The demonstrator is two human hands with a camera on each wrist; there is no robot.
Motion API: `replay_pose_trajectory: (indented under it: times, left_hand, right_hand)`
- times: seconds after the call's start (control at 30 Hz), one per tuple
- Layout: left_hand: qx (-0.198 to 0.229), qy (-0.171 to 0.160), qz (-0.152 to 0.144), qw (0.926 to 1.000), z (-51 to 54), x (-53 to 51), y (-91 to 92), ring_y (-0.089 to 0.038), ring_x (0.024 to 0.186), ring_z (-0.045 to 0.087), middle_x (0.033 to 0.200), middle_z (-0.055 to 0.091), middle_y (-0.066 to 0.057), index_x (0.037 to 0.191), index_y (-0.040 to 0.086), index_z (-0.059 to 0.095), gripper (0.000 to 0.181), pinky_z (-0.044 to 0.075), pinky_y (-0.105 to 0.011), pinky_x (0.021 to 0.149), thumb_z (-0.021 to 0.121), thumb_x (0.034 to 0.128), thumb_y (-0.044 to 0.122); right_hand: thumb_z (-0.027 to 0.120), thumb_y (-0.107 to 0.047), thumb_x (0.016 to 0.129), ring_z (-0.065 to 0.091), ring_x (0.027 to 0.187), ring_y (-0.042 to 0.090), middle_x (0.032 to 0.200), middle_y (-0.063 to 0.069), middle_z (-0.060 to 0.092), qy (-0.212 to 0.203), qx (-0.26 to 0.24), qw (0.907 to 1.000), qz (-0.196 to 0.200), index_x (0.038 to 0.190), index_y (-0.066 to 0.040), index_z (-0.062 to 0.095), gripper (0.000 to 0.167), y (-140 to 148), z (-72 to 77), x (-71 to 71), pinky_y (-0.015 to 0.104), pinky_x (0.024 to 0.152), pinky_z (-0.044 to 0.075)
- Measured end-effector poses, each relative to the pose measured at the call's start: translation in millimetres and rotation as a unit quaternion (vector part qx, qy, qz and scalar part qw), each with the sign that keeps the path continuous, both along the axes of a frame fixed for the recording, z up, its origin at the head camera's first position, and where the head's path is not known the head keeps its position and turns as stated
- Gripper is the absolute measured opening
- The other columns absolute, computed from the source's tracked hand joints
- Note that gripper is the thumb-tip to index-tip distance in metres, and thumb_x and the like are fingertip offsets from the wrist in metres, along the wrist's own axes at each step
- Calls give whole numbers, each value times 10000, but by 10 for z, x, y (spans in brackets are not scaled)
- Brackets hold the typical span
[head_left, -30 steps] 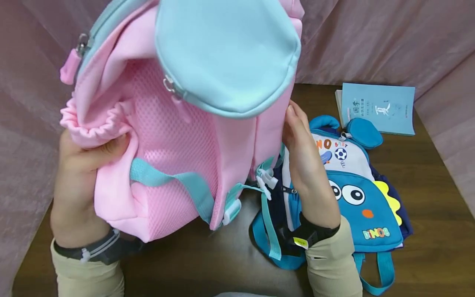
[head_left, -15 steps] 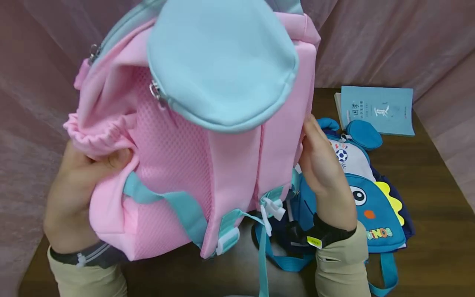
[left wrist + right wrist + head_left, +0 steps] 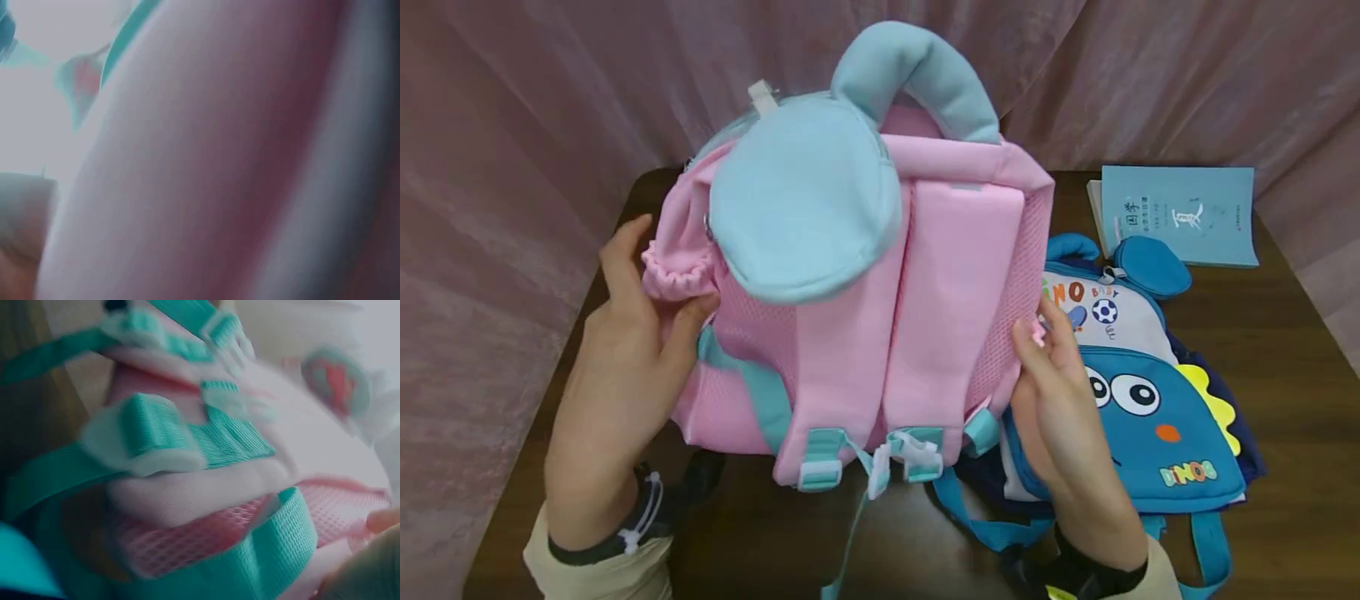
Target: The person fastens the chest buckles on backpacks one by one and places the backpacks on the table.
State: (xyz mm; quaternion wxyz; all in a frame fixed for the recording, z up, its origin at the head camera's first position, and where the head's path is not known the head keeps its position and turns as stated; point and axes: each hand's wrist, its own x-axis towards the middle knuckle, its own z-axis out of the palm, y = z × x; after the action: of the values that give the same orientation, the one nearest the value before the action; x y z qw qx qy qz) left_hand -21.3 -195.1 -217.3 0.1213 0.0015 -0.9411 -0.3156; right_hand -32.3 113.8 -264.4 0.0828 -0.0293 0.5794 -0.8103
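Head view: the pink bag (image 3: 857,350) is up front over the worktop (image 3: 1292,433), straps (image 3: 955,283) facing the camera. Can't tell if its bottom touches the wood. The handle (image 3: 917,58) arches on top, and a round pouch (image 3: 805,200) lies against the upper left. White buckles (image 3: 917,454) sit at the lower edge. Left hand (image 3: 613,367) is at the side pocket (image 3: 677,275), thumb on the fabric, index well apart from it; the other fingers are hidden. Right hand (image 3: 1071,417) has thumb and fingers clamped on the opposite side. Behind that hand there's a blue bag (image 3: 1120,442) lying flat with a dino face, and some books (image 3: 1195,217) further back by the curtain (image 3: 587,83).

Left wrist view: mostly pale pink blur, can't make out the fingers.

Right wrist view: teal webbing (image 3: 231,440), pink mesh (image 3: 187,544), and a bit of the right hand at lower right, blurry.
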Motion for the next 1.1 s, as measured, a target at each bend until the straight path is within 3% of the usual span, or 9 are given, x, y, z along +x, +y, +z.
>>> replay_pose_trajectory:
  times: [0.1,0.17,0.23,0.3,0.43,0.57,0.73,0.87,1.1]
  left_hand:
    - [-452,146,352,9983,-64,1,124,-450,900,548,1091,498,-308,1459,88,128,679,456,-585,713,544,922,99]
    - [-689,49,336,9970,-117,-35,175,-487,971,509,1147,456,-324,1447,32,147,648,420,-627,757,527,923,79]
    - [-909,-110,198,9956,-180,-68,193,-491,940,505,1114,448,-323,1436,-23,157,646,425,-620,739,530,918,76]
    - [-1103,-413,82,9930,-245,-102,188,-489,869,511,1039,450,-318,1431,-48,147,651,429,-603,690,526,920,90]
    - [-1351,-1210,-180,9833,-394,-181,136,-496,887,521,1034,446,-326,1445,-64,87,677,428,-595,737,492,944,144]
    - [-1214,-1948,-403,9725,-553,-262,39,-488,945,523,1103,436,-335,1467,-31,7,695,429,-596,782,433,977,217]
    - [-1132,-2467,-413,9616,-734,-278,-82,-522,985,507,1171,398,-350,1484,13,34,676,442,-621,774,400,987,290]
    - [-1386,-2333,-483,9613,-886,-259,-103,-564,1021,463,1165,403,-384,1446,-19,207,577,397,-650,814,399,986,272]
    - [-1341,-2018,-578,9685,-1041,-230,-18,-575,1044,409,1184,354,-405,1393,-40,333,508,375,-663,807,422,973,231]
  right_hand:
    - [407,-228,1003,101,1381,213,1502,-2,48,-294,44,9995,-135,1476,-155,105,566,-101,-100,89,445,1134,155]
    - [411,-223,1003,87,1384,200,1509,-16,41,-497,108,9985,-196,1487,-157,92,583,-128,-143,111,448,1137,141]
    - [408,-219,1004,67,1385,195,1516,-28,22,-718,171,9971,-182,1496,-170,66,601,-141,-178,121,457,1139,114]
    - [402,-214,1004,47,1390,197,1523,-31,-1,-948,211,9952,-120,1501,-177,36,618,-152,-205,112,467,1138,78]
    - [428,-229,993,-10,1405,206,1536,-23,-52,-1350,381,9901,-2,1503,-165,-26,686,-192,-248,57,473,1138,28]
    - [441,-236,985,-26,1412,220,1546,-13,-40,-1536,427,9872,-5,1504,-144,-26,704,-240,-291,-16,469,1141,36]
    - [415,-231,988,36,1400,225,1543,-3,18,-1724,123,9849,118,1504,-135,18,659,-368,-365,-91,461,1141,82]
    - [421,-208,977,47,1394,242,1542,26,46,-1803,-18,9835,-132,1499,-107,89,626,-483,-429,-126,471,1138,86]
    - [372,-163,985,209,1344,200,1508,-1,184,-2045,-502,9748,-730,1473,-137,236,508,-537,-549,-153,382,1092,279]
